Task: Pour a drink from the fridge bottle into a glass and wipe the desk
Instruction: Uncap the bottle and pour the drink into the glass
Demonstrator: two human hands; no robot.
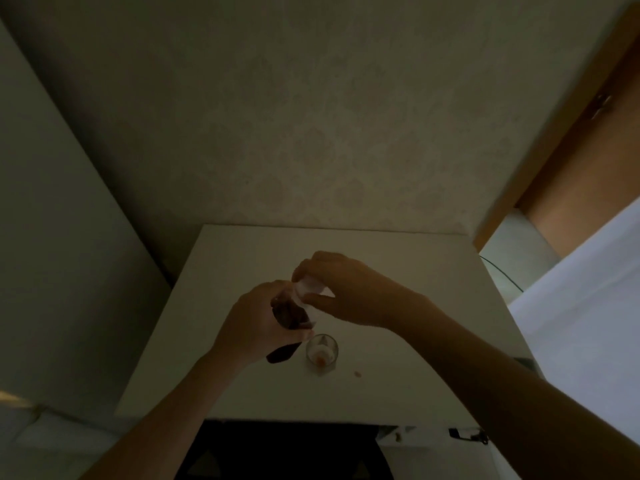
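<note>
My left hand grips a dark bottle around its body, held above the white desk. My right hand pinches the bottle's white cap at its top end. Just below the hands a small clear glass stands upright on the desk, with a little reddish liquid at its bottom. A small reddish drop lies on the desk to the right of the glass. The scene is dim and details of the bottle are hard to make out.
The desk stands against a patterned wall. A tall pale cabinet side rises at the left. At the right are a wooden door frame, a thin cable and a bright white surface.
</note>
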